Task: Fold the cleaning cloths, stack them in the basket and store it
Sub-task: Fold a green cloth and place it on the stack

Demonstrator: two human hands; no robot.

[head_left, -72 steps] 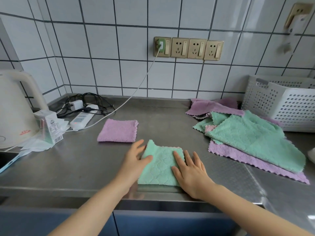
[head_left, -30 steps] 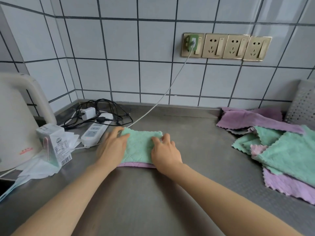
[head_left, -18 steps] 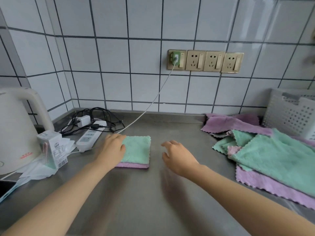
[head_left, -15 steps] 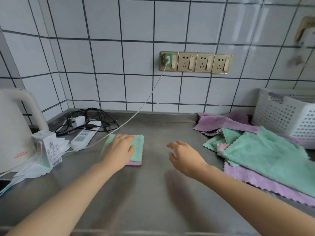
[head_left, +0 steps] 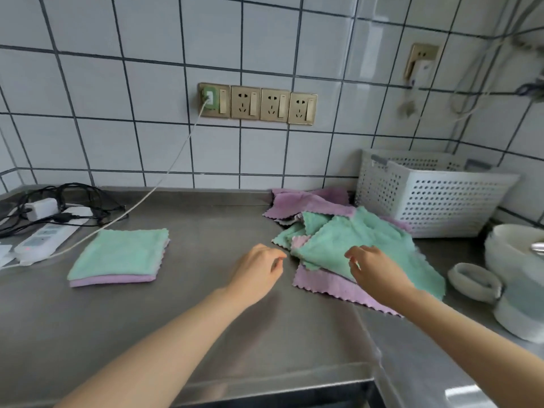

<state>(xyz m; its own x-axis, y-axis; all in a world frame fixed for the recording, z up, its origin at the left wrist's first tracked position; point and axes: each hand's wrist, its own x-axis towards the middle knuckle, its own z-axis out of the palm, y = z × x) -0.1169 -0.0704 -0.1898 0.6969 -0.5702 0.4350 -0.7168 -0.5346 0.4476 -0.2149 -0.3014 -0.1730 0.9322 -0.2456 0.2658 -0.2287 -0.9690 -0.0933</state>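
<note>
Hiding part of green cloth (head_left: 368, 245): right hand (head_left: 374, 269); grip unclear.

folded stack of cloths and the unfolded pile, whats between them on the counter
In the head view, only the left hand hovers there, close to the unfolded pile. The rest of the steel counter between the pile and the folded stack is bare.

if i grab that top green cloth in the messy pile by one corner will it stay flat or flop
The green cloth will probably flop and drape; it already lies rumpled over the purple cloth. It looks thin and fluffy, so likely light. It may drag neighbours along, since the pile overlaps.
</note>
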